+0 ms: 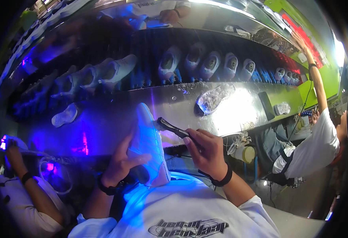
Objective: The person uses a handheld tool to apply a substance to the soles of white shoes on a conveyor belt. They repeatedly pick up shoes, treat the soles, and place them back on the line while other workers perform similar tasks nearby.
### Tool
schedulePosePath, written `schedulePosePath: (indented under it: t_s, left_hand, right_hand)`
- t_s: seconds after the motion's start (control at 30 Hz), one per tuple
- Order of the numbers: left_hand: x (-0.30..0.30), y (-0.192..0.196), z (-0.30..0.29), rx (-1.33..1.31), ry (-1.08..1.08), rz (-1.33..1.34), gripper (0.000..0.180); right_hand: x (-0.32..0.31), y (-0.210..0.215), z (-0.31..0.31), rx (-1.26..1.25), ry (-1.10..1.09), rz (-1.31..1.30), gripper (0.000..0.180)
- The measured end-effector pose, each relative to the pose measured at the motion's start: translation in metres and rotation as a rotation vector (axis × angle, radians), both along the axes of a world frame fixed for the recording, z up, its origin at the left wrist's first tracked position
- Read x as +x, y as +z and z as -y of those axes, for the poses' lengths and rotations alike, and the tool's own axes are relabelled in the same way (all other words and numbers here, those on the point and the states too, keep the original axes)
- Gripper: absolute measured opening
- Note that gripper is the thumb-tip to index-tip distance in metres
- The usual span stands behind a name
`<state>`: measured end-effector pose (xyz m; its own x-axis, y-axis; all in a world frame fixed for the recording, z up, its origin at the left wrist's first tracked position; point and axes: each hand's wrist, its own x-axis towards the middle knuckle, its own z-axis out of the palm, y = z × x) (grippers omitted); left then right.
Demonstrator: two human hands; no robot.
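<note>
My left hand (pixel 120 164) is closed round a white shoe (pixel 148 133) near its heel end. Blue light falls on the shoe, which stands on end with its toe pointing up and away from me. In my right hand (pixel 206 151) is a dark-handled brush (pixel 174 129), gripped between thumb and fingers. The brush's head is at the right side of the shoe, close to its edge; whether the two touch I cannot tell.
A metal bench (pixel 174 101) runs across, with a wrapped shoe (pixel 215 97) and a pale sole-shaped piece (pixel 64 115) on it. Behind stand several white shoes (pixel 210 64) in a row. Co-workers sit left (pixel 31 194) and right (pixel 312 146), the right one reaching forward.
</note>
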<state>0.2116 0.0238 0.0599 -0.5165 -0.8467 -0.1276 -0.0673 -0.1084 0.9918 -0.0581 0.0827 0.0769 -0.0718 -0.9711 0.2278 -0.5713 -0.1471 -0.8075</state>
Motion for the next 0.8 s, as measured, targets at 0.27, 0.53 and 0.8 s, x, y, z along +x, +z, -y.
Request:
schedulePosePath:
  t_s: [0.27, 0.53, 0.8]
  left_hand:
    - [0.0, 0.006, 0.002, 0.199, 0.145, -0.117, 0.086]
    - [-0.002, 0.004, 0.011, 0.281, 0.316, -0.199, 0.08]
    - [-0.012, 0.022, 0.017, 0.413, 0.329, -0.227, 0.075]
  right_hand:
    - [-0.018, 0.014, -0.016, 0.136, 0.189, 0.124, 0.021]
    - [-0.035, 0.03, -0.028, 0.232, 0.276, 0.149, 0.025]
    - [-0.042, 0.046, -0.029, 0.243, 0.216, 0.189, 0.026]
